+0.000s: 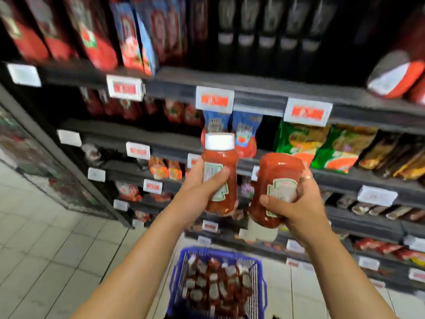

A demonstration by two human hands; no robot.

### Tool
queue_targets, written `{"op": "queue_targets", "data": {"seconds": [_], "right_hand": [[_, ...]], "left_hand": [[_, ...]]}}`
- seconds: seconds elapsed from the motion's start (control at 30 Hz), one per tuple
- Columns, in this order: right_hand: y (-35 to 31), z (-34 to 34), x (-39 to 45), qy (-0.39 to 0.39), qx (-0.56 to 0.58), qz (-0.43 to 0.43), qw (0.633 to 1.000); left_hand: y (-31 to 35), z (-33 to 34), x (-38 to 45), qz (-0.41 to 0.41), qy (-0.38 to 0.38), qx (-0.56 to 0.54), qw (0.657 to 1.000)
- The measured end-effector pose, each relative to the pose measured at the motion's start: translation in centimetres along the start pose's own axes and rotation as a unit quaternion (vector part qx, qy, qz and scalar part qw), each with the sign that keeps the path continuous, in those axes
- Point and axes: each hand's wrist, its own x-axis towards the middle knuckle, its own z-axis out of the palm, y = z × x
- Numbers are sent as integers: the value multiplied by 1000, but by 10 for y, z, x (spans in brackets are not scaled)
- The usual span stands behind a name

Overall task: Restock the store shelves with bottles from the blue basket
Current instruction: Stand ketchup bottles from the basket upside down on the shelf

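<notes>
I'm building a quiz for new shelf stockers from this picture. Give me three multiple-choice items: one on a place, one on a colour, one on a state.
1. Where is the blue basket?
A. On the top shelf
B. On the floor below the hands
C. Hanging from an arm

2. What colour is the cap of the bottle in the left hand?
A. White
B. Green
C. Black

3. What is the right hand doing?
A. Hanging idle
B. Pressing a price tag
C. Gripping a red sauce bottle

Answers:
1 B, it sits low between the forearms on the tiles.
2 A, the left bottle stands cap up, its white cap clear.
3 C, its fingers curl round the bottle.
</notes>
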Motion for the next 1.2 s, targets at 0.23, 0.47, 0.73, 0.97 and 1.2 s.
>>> {"op": "queue_targets", "data": {"seconds": [0.23,0.47,0.73,0.97,1.2], "right_hand": [[-79,56,84,30,-48,-131,990],[-117,93,156,109,-88,-231,963],[-126,86,207,138,-165,-204,955],[-110,60,253,156,-172,-180,956],[-94,48,272,157,-176,-158,959]], "left_hand": [[101,-49,84,128,-27,48,990],[159,-80,161,190,-54,74,978],[172,-70,210,173,8,145,974],[158,-49,234,169,22,160,972],[154,-48,239,174,38,165,970]]}}
